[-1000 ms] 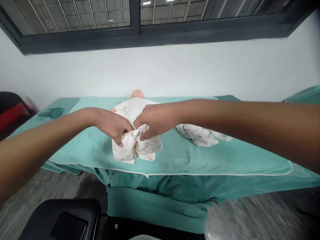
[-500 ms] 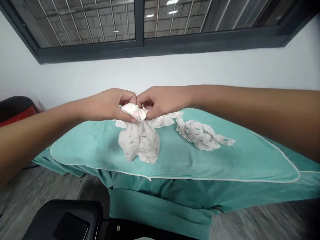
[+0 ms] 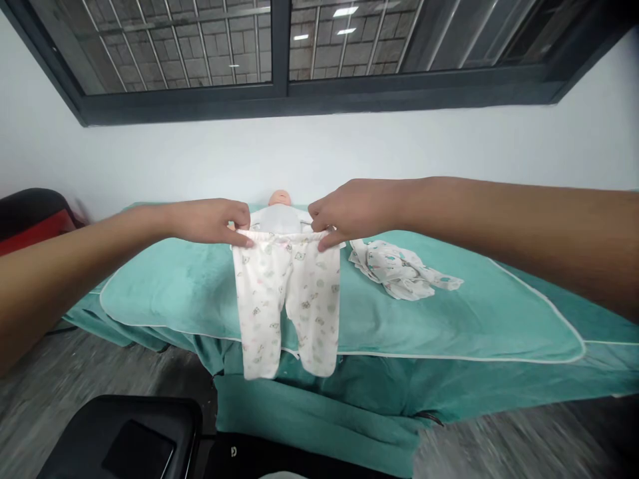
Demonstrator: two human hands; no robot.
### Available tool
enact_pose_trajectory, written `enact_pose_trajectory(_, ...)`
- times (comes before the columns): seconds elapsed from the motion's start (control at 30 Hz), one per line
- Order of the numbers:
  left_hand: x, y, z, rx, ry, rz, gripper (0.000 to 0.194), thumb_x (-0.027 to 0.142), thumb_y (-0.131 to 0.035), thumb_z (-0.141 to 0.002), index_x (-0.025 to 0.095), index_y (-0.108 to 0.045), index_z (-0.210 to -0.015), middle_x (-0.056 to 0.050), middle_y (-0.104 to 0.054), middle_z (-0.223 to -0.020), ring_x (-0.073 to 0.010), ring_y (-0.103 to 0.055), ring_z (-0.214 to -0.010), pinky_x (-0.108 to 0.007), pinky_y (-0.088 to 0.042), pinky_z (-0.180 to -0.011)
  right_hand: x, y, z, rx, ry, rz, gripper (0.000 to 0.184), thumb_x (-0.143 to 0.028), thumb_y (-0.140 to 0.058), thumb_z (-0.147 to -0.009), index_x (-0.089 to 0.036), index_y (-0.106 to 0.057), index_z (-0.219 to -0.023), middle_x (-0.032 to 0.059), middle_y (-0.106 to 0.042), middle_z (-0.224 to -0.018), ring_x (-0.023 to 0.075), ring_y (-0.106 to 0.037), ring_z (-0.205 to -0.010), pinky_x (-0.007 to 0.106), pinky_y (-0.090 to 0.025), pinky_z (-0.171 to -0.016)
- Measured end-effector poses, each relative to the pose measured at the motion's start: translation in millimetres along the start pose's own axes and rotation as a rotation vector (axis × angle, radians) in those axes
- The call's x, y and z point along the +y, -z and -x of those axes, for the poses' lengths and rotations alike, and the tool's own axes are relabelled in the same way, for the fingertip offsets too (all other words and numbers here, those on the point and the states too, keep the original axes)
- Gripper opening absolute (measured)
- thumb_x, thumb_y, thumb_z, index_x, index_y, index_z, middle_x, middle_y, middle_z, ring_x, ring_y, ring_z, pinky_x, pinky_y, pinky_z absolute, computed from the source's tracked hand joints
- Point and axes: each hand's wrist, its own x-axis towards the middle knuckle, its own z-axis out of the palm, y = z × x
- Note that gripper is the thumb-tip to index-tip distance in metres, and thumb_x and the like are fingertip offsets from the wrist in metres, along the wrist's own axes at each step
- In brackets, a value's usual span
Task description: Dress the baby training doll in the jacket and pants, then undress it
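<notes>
A pair of small white baby pants (image 3: 288,293) with a faint print hangs spread out between my hands, both legs pointing down. My left hand (image 3: 214,223) pinches the waistband at its left end. At the other end of the waistband, my right hand (image 3: 352,211) grips with thumb and fingers. Behind the pants lies a baby doll (image 3: 279,198), its head showing above a white garment; the rest of it is mostly hidden. To the right, a crumpled printed white cloth (image 3: 402,269) rests on the green padded cover (image 3: 449,326).
A white wall (image 3: 319,150) with a dark-framed window (image 3: 287,86) rises behind the bed. At the lower left stands a black chair (image 3: 80,432) with a dark phone-like device (image 3: 140,449) on it. Something red and black (image 3: 37,226) sits at the left edge.
The bunched pants have been opened out and now hang full length by the waistband. My hands have moved apart and slightly down, uncovering the doll's head.
</notes>
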Motion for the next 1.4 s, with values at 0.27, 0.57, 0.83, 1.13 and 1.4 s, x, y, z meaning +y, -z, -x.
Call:
enact_pose_trajectory(0.27,-20,-37.0,-22,0.539,0.116,0.545,0.037,0.056,-0.07,-0.085,0.019,-0.064,-0.084,-0.004,-0.066,-0.078,-0.0203,-0.066,-0.077,-0.032,-0.052,-0.073,-35,-14,-17,-0.129,-0.212,-0.669,0.043,-0.059,-0.071,-0.088,-0.02,-0.066,-0.071,0.0046,-0.068,-0.076,0.0211,-0.067,-0.075,0.035,-0.058,-0.071)
enact_pose_trajectory(0.57,-80,-149.3,-53,0.75,0.13,1.057,0.082,0.033,-0.082,-0.074,0.025,-0.045,-0.147,-0.01,-0.063,-0.134,-0.0294,-0.063,-0.121,-0.044,-0.053,-0.103,-59,-123,-88,0.125,-0.234,-1.541,0.026,-0.047,-0.064,-0.094,-0.021,-0.063,-0.096,0.0068,-0.075,-0.107,0.0202,-0.072,-0.103,0.034,-0.061,-0.09)
enact_pose_trajectory(0.83,-135,-232.0,-71,0.737,0.511,0.532,0.068,0.012,-0.063,-0.075,0.019,-0.052,-0.142,-0.016,-0.054,-0.145,-0.0349,-0.046,-0.142,-0.055,-0.035,-0.121,-1,-231,-112,0.074,-0.388,-0.813,0.039,-0.038,-0.058,-0.093,-0.024,-0.063,-0.129,0.0153,-0.067,-0.134,0.0292,-0.06,-0.132,0.041,-0.054,-0.102)
enact_pose_trajectory(1.13,-123,-223.0,-145,0.413,0.497,0.924,0.032,0.044,-0.066,-0.088,0.018,-0.071,-0.108,-0.011,-0.075,-0.114,-0.0308,-0.069,-0.109,-0.043,-0.056,-0.096,144,-278,-136,0.278,-0.563,-0.283,0.059,-0.046,-0.042,-0.1,-0.011,-0.046,-0.147,0.024,-0.054,-0.144,0.0348,-0.047,-0.138,0.051,-0.038,-0.116)
enact_pose_trajectory(1.4,-124,-217.1,-188,0.29,0.499,1.737,0.051,0.048,-0.082,-0.08,0.017,-0.07,-0.119,-0.015,-0.078,-0.107,-0.024,-0.075,-0.082,-0.038,-0.063,-0.079,211,-282,-172,-0.095,-0.628,-0.423,0.075,-0.063,-0.029,-0.103,-0.01,-0.04,-0.155,0.0236,-0.052,-0.154,0.0365,-0.051,-0.141,0.047,-0.039,-0.115)
